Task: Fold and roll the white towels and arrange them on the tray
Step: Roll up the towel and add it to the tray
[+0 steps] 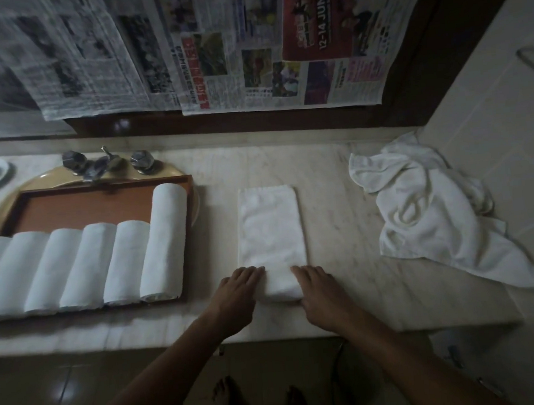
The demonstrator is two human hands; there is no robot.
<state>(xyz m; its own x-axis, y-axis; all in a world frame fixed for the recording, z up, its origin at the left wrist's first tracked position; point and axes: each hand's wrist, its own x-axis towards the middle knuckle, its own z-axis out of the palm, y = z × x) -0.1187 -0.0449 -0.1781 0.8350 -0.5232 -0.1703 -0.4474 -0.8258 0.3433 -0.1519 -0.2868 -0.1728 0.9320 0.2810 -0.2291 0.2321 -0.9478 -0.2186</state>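
Marble counter (347,311). Left hand (236,292) and right hand (322,289) press straight fingers onto the rolled near end of the folded towel (271,227); rolled towels (163,242) line the tray (98,185), left.

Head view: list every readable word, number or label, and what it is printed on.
"12-14 JUNE": white letters running sideways on the red advert in the hanging newspapers.
Red headlines and small print on the newspapers: too blurred or small to read.
No text visible on the towels or tray.
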